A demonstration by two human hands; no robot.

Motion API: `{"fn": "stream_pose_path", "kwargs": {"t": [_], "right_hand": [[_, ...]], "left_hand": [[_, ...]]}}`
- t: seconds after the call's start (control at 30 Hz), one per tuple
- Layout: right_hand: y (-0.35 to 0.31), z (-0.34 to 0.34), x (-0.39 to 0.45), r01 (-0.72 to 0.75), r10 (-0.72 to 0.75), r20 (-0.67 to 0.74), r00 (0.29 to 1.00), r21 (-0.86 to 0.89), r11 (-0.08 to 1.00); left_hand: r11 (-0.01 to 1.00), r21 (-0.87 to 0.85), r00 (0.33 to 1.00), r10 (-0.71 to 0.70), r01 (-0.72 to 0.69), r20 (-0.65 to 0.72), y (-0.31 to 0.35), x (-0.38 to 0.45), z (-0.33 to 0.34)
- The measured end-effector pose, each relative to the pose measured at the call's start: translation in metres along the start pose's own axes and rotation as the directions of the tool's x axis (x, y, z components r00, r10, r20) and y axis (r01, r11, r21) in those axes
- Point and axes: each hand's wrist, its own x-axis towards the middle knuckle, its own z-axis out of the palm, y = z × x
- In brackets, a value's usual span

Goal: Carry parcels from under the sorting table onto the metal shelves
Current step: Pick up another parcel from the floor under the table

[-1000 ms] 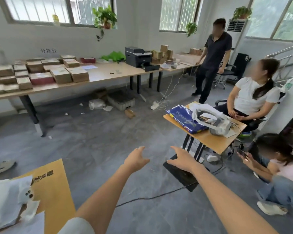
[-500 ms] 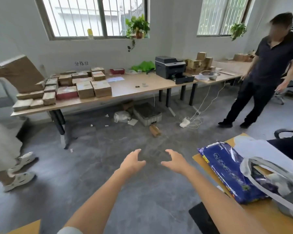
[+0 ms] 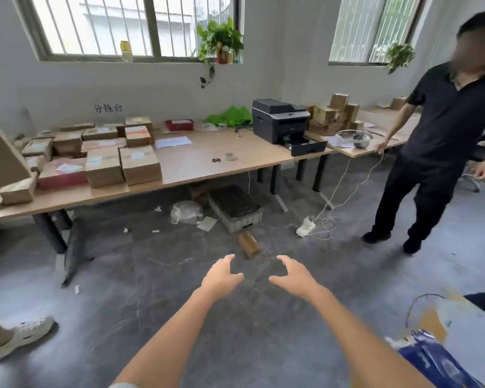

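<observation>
the view has swung to face the long wooden sorting table (image 3: 221,163); the left hand (image 3: 221,277) and right hand (image 3: 293,275) reach forward, spread and empty, toward the small brown cardboard parcel (image 3: 249,243) on the floor.

Before you, a long wooden table (image 3: 207,166) holds stacked cardboard parcels (image 3: 101,155) and a black printer (image 3: 283,120).

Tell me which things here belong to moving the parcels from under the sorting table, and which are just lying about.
Part of the job:
- sorting table
- grey crate under it
- small cardboard box on the floor
- left hand and right hand, both open and empty

Just lying about:
- printer
- green bag
- tape roll
- power strip
- clear plastic bag
</observation>
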Motion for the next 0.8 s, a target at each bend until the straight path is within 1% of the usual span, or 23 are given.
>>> {"fn": "stream_pose_path", "kwargs": {"t": [0.23, 0.37, 0.63, 0.8], "right_hand": [[-0.001, -0.057, 0.135, -0.024, 0.024, -0.011, 1.0, -0.002, 1.0], [0.011, -0.085, 0.206, -0.041, 0.041, 0.005, 0.999, 0.016, 0.999], [0.035, -0.159, 0.358, -0.011, 0.008, 0.053, 0.999, 0.058, 0.998], [0.041, -0.193, 0.439, 0.006, -0.012, 0.087, 0.996, 0.061, 0.998]], "left_hand": [[0.999, 0.014, 0.998, 0.034, -0.035, 0.047, 0.053, 0.138, -0.019], [0.999, 0.042, 0.998, 0.018, -0.021, 0.067, 0.075, 0.21, -0.019], [0.998, 0.046, 0.999, -0.047, 0.045, 0.027, 0.134, 0.359, -0.018], [0.997, -0.009, 0.997, -0.08, 0.08, 0.017, 0.158, 0.441, -0.015]]}}
